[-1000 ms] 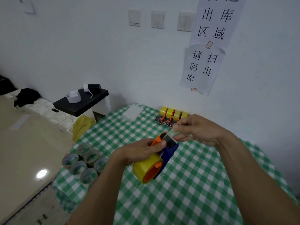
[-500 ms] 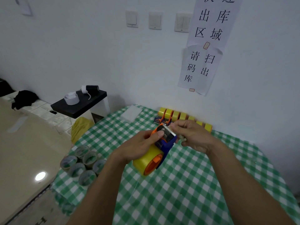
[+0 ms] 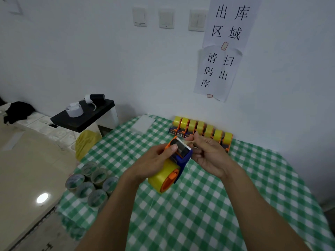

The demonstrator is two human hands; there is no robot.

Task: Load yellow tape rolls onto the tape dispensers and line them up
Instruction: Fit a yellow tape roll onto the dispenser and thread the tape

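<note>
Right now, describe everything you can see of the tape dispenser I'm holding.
The tape dispenser is blue plastic with an orange hub and flap and a toothed blade at its head. A yellow tape roll sits on the hub. Held tilted above the green checked tablecloth, head away from you. Your left hand grips its side, thumb on the head; your right hand pinches the tape end by the blade.

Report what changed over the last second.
The right hand, pinching the tape end, moved in toward the dispenser's cutter. The left hand kept gripping the dispenser with its yellow roll. The row of loaded dispensers stayed put.
</note>
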